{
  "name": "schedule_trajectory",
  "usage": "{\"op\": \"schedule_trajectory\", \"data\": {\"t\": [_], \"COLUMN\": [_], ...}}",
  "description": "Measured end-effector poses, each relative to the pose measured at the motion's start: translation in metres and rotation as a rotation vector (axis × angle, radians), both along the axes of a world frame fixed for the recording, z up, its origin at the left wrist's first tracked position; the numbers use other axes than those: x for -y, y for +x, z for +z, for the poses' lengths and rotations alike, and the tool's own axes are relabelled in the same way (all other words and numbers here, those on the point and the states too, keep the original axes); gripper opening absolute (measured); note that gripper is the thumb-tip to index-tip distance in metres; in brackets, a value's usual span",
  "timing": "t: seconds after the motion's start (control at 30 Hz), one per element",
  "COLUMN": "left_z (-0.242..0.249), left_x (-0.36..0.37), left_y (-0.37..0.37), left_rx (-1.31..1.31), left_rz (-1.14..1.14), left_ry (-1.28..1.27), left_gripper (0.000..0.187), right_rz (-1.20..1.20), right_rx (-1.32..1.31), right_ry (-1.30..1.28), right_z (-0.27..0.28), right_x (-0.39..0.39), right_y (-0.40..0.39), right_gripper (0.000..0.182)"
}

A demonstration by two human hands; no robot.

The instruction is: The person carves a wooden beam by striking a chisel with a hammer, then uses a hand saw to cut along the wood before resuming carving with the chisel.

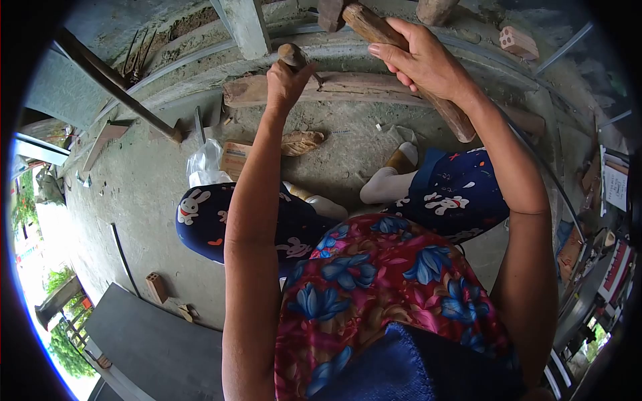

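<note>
My right hand (424, 63) is closed around the thick wooden handle of a hammer (457, 123). The hammer's dark, blocky head (331, 15) is raised at the top of the view, and the handle slants down to the right. To its left, my left hand (287, 83) grips a tool with a round-topped wooden handle (290, 52), held just over a long wooden beam (361, 87) on the floor. My fingers hide most of this tool, so its lower end cannot be made out. Hammer head and round top are apart.
A flat cardboard piece (234, 157), a clear plastic bag (204, 164) and a brown wood chunk (302, 142) lie near my feet. A grey post (245, 27) stands beyond the beam. Bricks (518, 43) sit at right; a dark pole (124, 97) leans at left.
</note>
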State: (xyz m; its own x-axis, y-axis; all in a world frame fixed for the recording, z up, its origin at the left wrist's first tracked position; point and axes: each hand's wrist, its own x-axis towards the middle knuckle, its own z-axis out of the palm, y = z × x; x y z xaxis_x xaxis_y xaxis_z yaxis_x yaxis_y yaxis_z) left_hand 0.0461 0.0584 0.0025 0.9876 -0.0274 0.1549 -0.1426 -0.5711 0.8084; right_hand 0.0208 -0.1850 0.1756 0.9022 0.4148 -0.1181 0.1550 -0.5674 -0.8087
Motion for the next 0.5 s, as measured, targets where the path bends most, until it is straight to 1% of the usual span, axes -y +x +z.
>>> {"op": "schedule_trajectory", "data": {"t": [0.07,0.17,0.27,0.33,0.37,0.4,0.47,0.5], "left_z": [-0.007,0.000,0.002,0.002,-0.001,-0.001,-0.001,-0.002], "left_x": [0.000,0.004,0.004,0.004,0.004,0.004,0.004,0.002], "left_y": [0.001,-0.003,-0.008,-0.011,-0.013,-0.014,-0.020,-0.022], "left_rx": [0.021,-0.017,0.000,0.015,0.022,0.032,0.044,0.052], "left_rz": [0.005,0.026,0.044,0.055,0.058,0.061,0.049,0.052], "left_ry": [-0.029,-0.035,-0.073,-0.106,-0.124,-0.142,-0.261,-0.319], "left_gripper": [0.031,0.030,0.030,0.029,0.028,0.027,0.026,0.025], "right_rz": [0.041,0.045,0.121,0.132,0.142,0.127,0.090,0.116], "right_rx": [0.101,0.048,0.582,0.618,0.535,0.273,-0.250,-0.101], "right_ry": [-0.014,0.094,0.054,0.095,0.034,0.027,0.008,-0.054], "right_z": [0.009,0.049,0.015,-0.020,-0.031,-0.028,-0.021,-0.021], "right_x": [-0.010,-0.035,-0.052,-0.063,-0.064,-0.065,-0.067,-0.068], "right_y": [0.002,0.002,0.017,0.017,0.017,0.014,0.009,0.012], "right_gripper": [0.029,0.038,0.032,0.032,0.032,0.033,0.035,0.035]}}
